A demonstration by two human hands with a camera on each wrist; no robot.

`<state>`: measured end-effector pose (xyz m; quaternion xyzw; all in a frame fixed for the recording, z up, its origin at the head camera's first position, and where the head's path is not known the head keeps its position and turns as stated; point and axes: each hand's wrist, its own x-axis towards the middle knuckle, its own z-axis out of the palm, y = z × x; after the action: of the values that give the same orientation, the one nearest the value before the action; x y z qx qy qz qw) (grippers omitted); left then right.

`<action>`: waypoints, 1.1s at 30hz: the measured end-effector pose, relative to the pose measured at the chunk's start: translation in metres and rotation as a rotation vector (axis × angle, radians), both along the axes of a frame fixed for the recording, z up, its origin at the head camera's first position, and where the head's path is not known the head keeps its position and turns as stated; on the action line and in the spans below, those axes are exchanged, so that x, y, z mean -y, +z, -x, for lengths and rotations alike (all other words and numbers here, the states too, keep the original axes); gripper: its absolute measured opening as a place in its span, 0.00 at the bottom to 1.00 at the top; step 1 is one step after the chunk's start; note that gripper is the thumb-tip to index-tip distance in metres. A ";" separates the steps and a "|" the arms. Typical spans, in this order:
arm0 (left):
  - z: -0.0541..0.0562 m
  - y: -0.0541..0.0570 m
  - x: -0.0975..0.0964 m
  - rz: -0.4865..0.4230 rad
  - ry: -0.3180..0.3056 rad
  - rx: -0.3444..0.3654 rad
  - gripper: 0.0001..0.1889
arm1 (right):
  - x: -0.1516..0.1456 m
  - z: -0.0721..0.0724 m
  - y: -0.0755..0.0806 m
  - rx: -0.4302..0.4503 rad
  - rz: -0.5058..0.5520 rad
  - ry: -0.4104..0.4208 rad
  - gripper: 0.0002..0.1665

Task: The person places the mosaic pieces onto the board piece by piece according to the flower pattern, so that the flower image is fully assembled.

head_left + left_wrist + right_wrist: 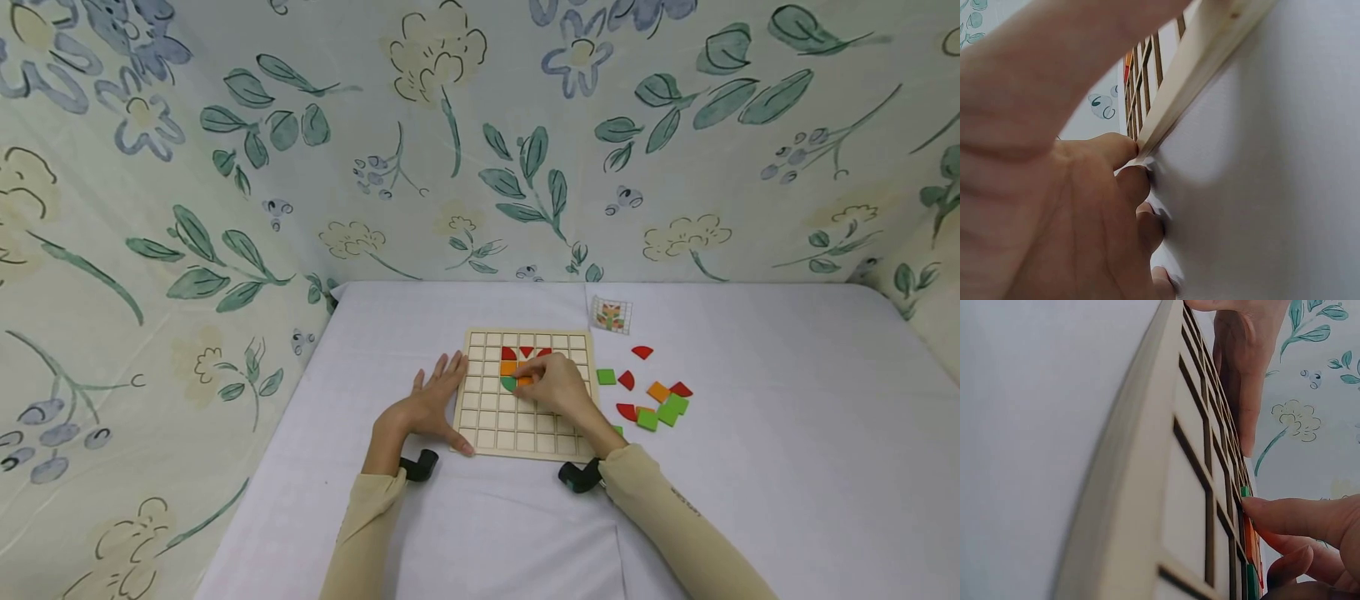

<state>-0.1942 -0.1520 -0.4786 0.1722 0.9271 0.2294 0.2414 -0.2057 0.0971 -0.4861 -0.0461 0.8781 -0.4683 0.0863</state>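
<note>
A wooden grid board [487, 421] lies on the white-covered table. My left hand [427, 408] rests at its left side, fingers spread, with the thumb near the lower left corner. Over the middle of the board, my right hand [557, 385] pinches a green quarter-circle piece [509, 383] at a cell; its thumb touches the green edge [1245, 491] in the right wrist view. Above that piece sit an orange square [508, 367], a red quarter-circle [508, 353] and a red triangle [527, 352]. My right hand partly hides other orange and red pieces.
Right of the board lie loose pieces: a green square [606, 377], an orange square [658, 392], a red quarter-circle [642, 352] and several more. A small pattern card [612, 316] lies behind them. A floral cloth [450, 200] hangs beyond the table.
</note>
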 end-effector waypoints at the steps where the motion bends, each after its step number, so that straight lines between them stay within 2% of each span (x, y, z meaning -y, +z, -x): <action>1: 0.000 0.000 0.000 0.000 0.000 0.000 0.80 | 0.000 0.000 0.000 0.001 -0.003 0.000 0.11; 8: 0.000 -0.001 0.000 -0.009 0.001 -0.006 0.81 | -0.004 -0.001 0.006 0.007 -0.014 -0.006 0.11; 13: -0.001 0.000 0.000 -0.022 0.001 -0.009 0.81 | -0.019 -0.003 0.010 0.015 0.011 0.003 0.11; 19: 0.000 0.000 0.000 -0.007 -0.004 -0.011 0.81 | -0.052 -0.008 0.016 0.014 0.004 0.002 0.16; 27: 0.000 -0.004 0.000 -0.009 -0.002 -0.009 0.81 | -0.113 -0.012 0.021 0.036 -0.086 -0.076 0.19; 33: 0.000 -0.003 0.001 -0.007 -0.004 -0.006 0.81 | -0.140 -0.015 0.018 0.051 -0.136 -0.114 0.22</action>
<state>-0.1945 -0.1528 -0.4816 0.1755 0.9267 0.2315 0.2384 -0.1908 0.2369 -0.4678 0.0217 0.9066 -0.4128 0.0846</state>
